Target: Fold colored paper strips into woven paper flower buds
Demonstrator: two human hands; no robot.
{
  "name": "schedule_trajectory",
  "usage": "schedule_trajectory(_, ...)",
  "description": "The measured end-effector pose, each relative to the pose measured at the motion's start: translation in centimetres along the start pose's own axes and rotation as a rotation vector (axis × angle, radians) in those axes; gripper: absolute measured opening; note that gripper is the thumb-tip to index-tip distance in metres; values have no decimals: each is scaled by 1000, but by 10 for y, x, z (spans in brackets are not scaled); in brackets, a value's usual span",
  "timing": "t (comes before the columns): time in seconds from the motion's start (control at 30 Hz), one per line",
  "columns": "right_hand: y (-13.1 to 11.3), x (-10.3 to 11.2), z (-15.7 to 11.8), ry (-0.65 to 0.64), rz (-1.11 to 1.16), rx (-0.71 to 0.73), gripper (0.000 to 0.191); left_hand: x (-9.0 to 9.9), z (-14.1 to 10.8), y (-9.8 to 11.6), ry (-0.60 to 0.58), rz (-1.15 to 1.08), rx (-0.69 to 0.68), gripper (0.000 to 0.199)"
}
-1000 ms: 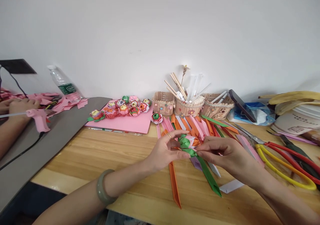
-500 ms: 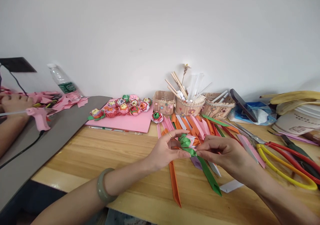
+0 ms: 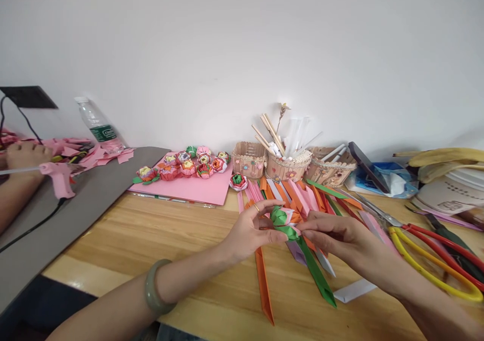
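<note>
Between both hands, above the table, is a small folded paper flower point(image 3: 279, 216) with green outer petals and some pink and white. My left hand point(image 3: 251, 232) grips its left side between thumb and fingers; a ring and a green bangle show on that arm. On the flower's right edge, my right hand point(image 3: 340, 235) pinches a green petal with thumb and forefinger. A long green folded strip point(image 3: 317, 275) lies just below the fingers. Orange, pink and white folded paper strips point(image 3: 302, 200) spread behind the hands, and one orange strip point(image 3: 263, 290) points toward me.
Finished paper flowers point(image 3: 188, 168) stand on pink paper point(image 3: 196, 192). Behind are small baskets point(image 3: 247, 159) with sticks. Large scissors point(image 3: 404, 235) lie right, near a phone point(image 3: 368, 167). At left, another person's hand point(image 3: 28, 157) is near a pink glue gun point(image 3: 58, 179) and a bottle point(image 3: 99, 126).
My right fingers have shifted slightly at the flower's green petal, which looks more rounded now. The left hand keeps its grip. The whole view has shifted a little.
</note>
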State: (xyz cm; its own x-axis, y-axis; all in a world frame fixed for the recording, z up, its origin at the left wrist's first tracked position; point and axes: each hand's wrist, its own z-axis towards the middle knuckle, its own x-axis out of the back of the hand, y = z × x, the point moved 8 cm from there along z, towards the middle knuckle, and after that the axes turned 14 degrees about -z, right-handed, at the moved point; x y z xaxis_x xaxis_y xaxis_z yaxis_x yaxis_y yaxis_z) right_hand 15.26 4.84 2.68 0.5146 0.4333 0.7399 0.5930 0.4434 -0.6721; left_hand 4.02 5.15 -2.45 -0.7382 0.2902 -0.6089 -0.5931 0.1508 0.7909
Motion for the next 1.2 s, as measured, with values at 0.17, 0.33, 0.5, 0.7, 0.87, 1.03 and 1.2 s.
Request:
schedule_trajectory(0.17, 2, -1, 1, -38, 49, -25, 32, -2, 0, -2, -41, 19, 0, 53)
schedule_trajectory(0.33, 8, -3, 2, 20, 41, -58, 29, -4, -1, -1, -49, 23, -3, 54)
schedule_trajectory(0.5, 9, -3, 1, 81, -70, -42, 28, -3, 0, 0, -26, 37, 2, 55)
schedule_trajectory(0.7, 7, 0, 1, 125, -99, -13, 24, -2, 0, -2, -28, 53, 13, 56)
schedule_trajectory(0.87, 7, -2, 1, 108, -62, -26, 23, 1, 0, -4, -18, 93, 24, 58)
schedule_trajectory(1.03, 7, -3, 1, 75, -31, -28, 26, -1, 0, -6, -53, 88, 39, 58)
schedule_trajectory(1.2, -6, -2, 1, 35, -43, 63, 29, -2, 0, -1, -36, 62, 32, 56)
